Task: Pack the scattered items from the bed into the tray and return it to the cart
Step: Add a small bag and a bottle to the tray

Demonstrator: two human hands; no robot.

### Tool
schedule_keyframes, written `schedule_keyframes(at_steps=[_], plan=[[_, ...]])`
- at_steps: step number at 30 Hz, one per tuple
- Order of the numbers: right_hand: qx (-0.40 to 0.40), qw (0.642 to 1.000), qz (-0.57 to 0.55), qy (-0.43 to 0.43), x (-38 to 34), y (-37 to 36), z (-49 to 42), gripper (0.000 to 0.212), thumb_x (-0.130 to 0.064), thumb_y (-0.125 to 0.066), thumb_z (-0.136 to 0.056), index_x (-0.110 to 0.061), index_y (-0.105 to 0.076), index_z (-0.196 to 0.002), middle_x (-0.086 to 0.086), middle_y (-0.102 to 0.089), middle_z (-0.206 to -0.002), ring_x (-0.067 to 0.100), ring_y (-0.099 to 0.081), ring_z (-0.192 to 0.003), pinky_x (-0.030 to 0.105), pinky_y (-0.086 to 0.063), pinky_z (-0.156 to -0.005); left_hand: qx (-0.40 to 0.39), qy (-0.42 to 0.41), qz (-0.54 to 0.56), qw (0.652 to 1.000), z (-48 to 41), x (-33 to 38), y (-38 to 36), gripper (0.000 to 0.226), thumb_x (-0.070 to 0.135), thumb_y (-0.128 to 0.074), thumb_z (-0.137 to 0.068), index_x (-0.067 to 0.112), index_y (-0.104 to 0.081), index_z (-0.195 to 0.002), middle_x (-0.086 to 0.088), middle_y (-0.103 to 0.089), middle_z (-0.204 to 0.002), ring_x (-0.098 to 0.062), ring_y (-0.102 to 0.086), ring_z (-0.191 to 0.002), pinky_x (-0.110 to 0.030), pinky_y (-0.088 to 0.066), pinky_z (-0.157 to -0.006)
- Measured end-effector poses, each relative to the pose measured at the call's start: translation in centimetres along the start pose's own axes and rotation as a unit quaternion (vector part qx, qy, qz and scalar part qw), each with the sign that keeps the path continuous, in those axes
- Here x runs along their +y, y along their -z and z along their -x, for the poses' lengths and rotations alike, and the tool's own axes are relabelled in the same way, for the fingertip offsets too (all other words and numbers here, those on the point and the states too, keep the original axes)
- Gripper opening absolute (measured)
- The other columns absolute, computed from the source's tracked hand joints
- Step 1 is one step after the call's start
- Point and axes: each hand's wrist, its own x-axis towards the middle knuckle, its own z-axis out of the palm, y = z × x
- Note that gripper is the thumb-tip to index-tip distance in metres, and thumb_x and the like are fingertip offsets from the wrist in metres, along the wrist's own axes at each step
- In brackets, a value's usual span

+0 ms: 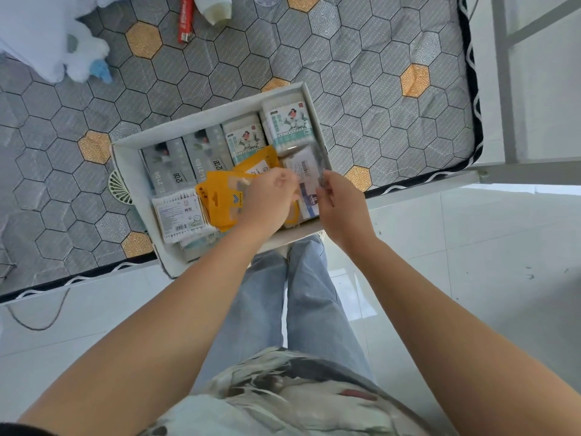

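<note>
Presently packing: right hand (339,202) pinches clear packet (303,168) over tray (204,119); left hand (270,196) curled beside, grip unclear. Next: seat packet flat.

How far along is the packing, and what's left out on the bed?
Mostly done: the tray already holds grey boxes, swab packs and yellow packets. In hand: the left hand and right hand hold a clear packet at its right side. Left: a red tube and a white bottle lie on the mattress, and the tray itself sits there too, not on a cart.
</note>
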Motion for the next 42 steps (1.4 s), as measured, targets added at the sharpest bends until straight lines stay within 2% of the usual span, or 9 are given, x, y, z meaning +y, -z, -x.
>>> schedule_keyframes(at_steps=[4, 7, 9, 16, 20, 25, 34, 39, 42], plan=[[0.01, 0.995, 0.101, -0.021, -0.4, -1.1, -0.7, 0.015, -0.007, -0.037, -0.094, -0.002, -0.05, -0.1, 0.017, -0.058, -0.1, 0.034, -0.054, -0.089, 0.033, -0.033, -0.067, 0.025, -0.222, -0.344, 0.912, -0.4, -2.6, 2.0, 0.026, 0.017, -0.058, -0.084, 0.011, -0.062, -0.109, -0.01, -0.059, -0.117, -0.029, -0.051, -0.111, -0.041, -0.041, -0.092], [0.004, 0.988, 0.153, -0.032, -1.0, -1.4, -1.0, 0.016, -0.005, -0.037, -0.094, -0.004, -0.043, -0.109, 0.015, -0.06, -0.103, 0.038, -0.059, -0.089, 0.035, -0.037, -0.065, -0.032, -0.234, -0.531, 0.814, -0.7, -4.4, 2.5, 0.064, 0.032, -0.065, -0.079, 0.013, -0.041, -0.136, -0.009, -0.04, -0.142, -0.028, -0.035, -0.132, -0.044, -0.028, -0.105], [-0.013, 0.975, 0.218, -0.036, -1.2, -1.3, -1.4, 0.019, -0.005, -0.038, -0.094, -0.005, -0.038, -0.113, 0.013, -0.063, -0.102, 0.037, -0.061, -0.088, 0.033, -0.034, -0.062, -0.028, -0.221, -0.581, 0.783, -0.6, -5.0, 2.8, 0.077, 0.03, -0.072, -0.075, 0.012, -0.036, -0.141, -0.012, -0.037, -0.145, -0.032, -0.035, -0.134, -0.048, -0.03, -0.106], [0.031, 0.962, 0.273, 0.013, -1.9, -1.6, -1.1, 0.045, -0.007, -0.048, -0.088, 0.0, -0.036, -0.131, 0.017, -0.05, -0.117, 0.035, -0.053, -0.1, 0.04, -0.041, -0.068, -0.007, -0.134, -0.525, 0.841, -0.3, -5.0, 3.1, 0.076, 0.046, -0.044, -0.093, 0.016, -0.003, -0.15, -0.011, -0.003, -0.157, -0.028, -0.005, -0.144, -0.043, -0.012, -0.115], [0.101, 0.948, 0.289, 0.084, -1.5, -2.3, -0.7, 0.049, 0.003, -0.068, -0.061, 0.004, -0.058, -0.108, 0.023, -0.058, -0.094, 0.04, -0.056, -0.078, 0.04, -0.049, -0.061, -0.012, -0.131, -0.481, 0.867, -0.5, -4.7, 2.9, 0.073, 0.044, -0.04, -0.095, 0.016, 0.0, -0.149, -0.007, 0.004, -0.158, -0.025, 0.001, -0.145, -0.039, -0.006, -0.117], [0.017, 0.937, 0.311, 0.158, -2.3, -2.7, -0.4, 0.033, -0.001, -0.071, -0.056, 0.0, -0.063, -0.088, 0.019, -0.063, -0.091, 0.038, -0.061, -0.079, 0.039, -0.051, -0.066, -0.009, -0.152, -0.445, 0.882, -0.7, -4.8, 3.2, 0.074, 0.043, -0.04, -0.095, 0.015, 0.003, -0.149, -0.006, 0.005, -0.158, -0.022, 0.004, -0.146, -0.036, -0.003, -0.117], [-0.028, 0.955, 0.258, 0.147, -5.3, -4.2, -0.9, 0.032, 0.002, -0.057, -0.069, -0.002, -0.06, -0.101, 0.018, -0.06, -0.106, 0.04, -0.054, -0.095, 0.042, -0.044, -0.074, 0.002, -0.118, -0.425, 0.897, -2.2, -5.4, 5.6, 0.089, 0.052, -0.05, -0.087, 0.014, 0.002, -0.149, -0.007, -0.004, -0.158, -0.024, -0.001, -0.145, -0.041, -0.004, -0.117], [-0.102, 0.936, 0.316, 0.114, -5.8, -4.3, -1.4, 0.06, -0.008, -0.048, -0.085, -0.008, -0.029, -0.142, 0.01, -0.02, -0.154, 0.031, -0.022, -0.138, 0.041, -0.025, -0.108, -0.016, -0.158, -0.431, 0.888, -2.1, -5.9, 6.3, 0.087, 0.049, -0.053, -0.087, 0.011, -0.005, -0.149, -0.006, -0.012, -0.156, -0.022, -0.01, -0.144, -0.036, -0.008, -0.115], [-0.177, 0.902, 0.379, 0.104, -5.7, -4.4, -1.5, 0.069, -0.013, -0.044, -0.089, -0.016, -0.008, -0.148, 0.002, -0.003, -0.157, 0.024, -0.001, -0.144, 0.038, -0.007, -0.115, -0.016, -0.174, -0.462, 0.87, -2.0, -6.4, 6.3, 0.081, 0.047, -0.051, -0.087, 0.011, -0.011, -0.149, -0.004, -0.018, -0.155, -0.022, -0.012, -0.143, -0.038, -0.011, -0.114]])
